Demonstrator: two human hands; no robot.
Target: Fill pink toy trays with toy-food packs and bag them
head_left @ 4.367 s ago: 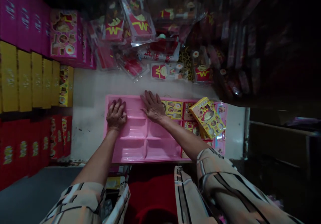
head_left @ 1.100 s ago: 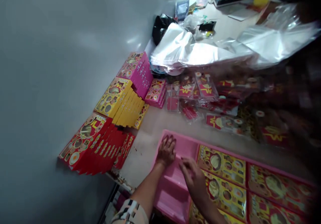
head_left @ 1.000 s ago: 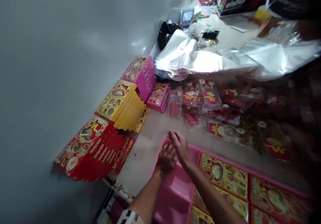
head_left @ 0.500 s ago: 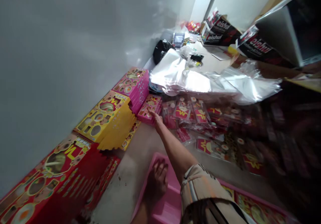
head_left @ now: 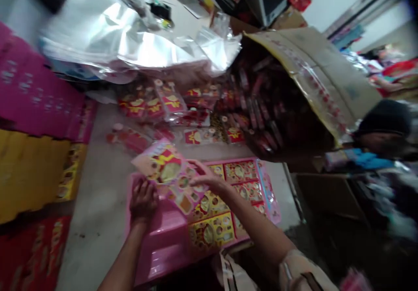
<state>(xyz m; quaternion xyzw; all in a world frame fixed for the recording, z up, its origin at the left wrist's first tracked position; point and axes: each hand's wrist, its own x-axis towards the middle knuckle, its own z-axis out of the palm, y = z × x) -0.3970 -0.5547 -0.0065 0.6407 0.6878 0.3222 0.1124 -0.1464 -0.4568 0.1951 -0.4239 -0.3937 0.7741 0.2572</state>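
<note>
Below, a pink tray (head_left: 171,217) rests on a pale, cluttered table (head_left: 98,204).

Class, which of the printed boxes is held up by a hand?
The pink rectangular cardboard box, tilted in the right hand above the pink plastic tray; yellow, red and other pink boxes lie in the tray or stacked at left.

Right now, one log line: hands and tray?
right hand: holds pink box over tray | left hand: at tray's left end | in tray: yellow boxes, red boxes
</note>
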